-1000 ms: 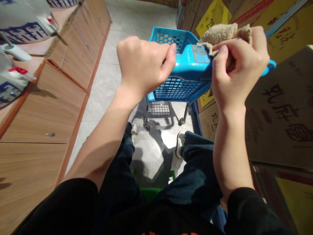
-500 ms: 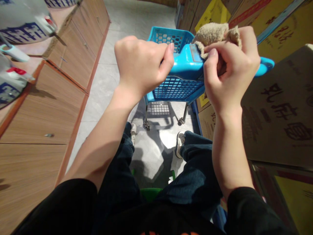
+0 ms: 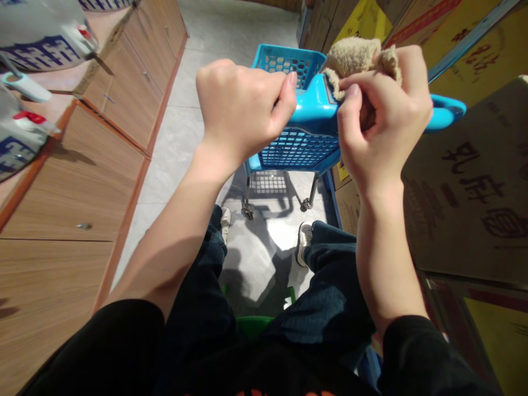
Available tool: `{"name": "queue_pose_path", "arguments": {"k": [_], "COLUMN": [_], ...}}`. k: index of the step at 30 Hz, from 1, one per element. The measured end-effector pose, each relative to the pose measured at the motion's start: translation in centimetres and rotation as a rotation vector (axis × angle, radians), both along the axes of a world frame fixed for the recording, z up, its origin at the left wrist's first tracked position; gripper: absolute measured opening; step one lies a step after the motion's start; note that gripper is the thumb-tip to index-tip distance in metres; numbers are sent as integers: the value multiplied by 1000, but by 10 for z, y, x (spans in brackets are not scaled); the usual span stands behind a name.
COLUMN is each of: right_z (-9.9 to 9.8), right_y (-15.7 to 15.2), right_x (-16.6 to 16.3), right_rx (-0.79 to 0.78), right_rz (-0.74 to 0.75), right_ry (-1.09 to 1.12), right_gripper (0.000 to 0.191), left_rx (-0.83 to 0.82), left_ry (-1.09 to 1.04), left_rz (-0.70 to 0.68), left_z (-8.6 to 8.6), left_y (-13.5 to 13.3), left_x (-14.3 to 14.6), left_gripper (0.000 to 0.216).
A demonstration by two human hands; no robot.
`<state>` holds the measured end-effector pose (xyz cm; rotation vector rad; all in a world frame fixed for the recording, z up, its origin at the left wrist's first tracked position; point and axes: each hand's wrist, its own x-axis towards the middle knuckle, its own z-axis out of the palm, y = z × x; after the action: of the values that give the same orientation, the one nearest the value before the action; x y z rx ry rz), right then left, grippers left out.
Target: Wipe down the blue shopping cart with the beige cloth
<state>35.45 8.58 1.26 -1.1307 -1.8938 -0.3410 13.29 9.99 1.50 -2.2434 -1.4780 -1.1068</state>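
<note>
A small blue plastic shopping cart [image 3: 297, 148] stands on the tiled floor in front of my knees. My left hand [image 3: 243, 110] is closed in a fist around the left end of its blue handle bar [image 3: 315, 104]. My right hand [image 3: 383, 121] is closed on a beige fuzzy cloth [image 3: 355, 58], which it presses against the top of the handle bar, just right of the middle. The bar's right end [image 3: 447, 113] sticks out past my right hand. The cart's basket looks empty where it shows.
Wooden cabinets [image 3: 82, 176] line the left side, with white bags printed in blue [image 3: 37, 38] on top. Stacked cardboard boxes [image 3: 466, 181] with printed characters fill the right. A grey tiled aisle [image 3: 231, 33] runs ahead. A green stool edge [image 3: 251, 324] shows beneath me.
My right hand has slid the cloth leftward along the handle bar, covering the label patch that showed before. My left hand has stayed in place.
</note>
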Motion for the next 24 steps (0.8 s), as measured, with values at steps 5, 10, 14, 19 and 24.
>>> {"name": "queue_pose_path", "arguments": {"k": [5, 10, 14, 19, 24], "right_z": [2, -1, 1, 8, 7], "right_y": [5, 5, -5, -6, 0], "right_x": [7, 6, -5, -3, 5], "right_rx": [22, -1, -41, -67, -66], "right_rz": [-9, -15, 74, 108, 121], "right_ry": [38, 45, 2, 16, 51], "right_gripper": [38, 41, 46, 60, 59], "left_rx": [9, 18, -2, -55, -53], "left_ry": [34, 56, 46, 39, 28], "left_rz": [7, 18, 20, 8, 10], "left_z": [0, -2, -1, 4, 4], "left_y": [0, 0, -1, -5, -5], "left_x": [-2, -2, -2, 0, 1], "left_gripper": [47, 49, 49, 50, 48]}}
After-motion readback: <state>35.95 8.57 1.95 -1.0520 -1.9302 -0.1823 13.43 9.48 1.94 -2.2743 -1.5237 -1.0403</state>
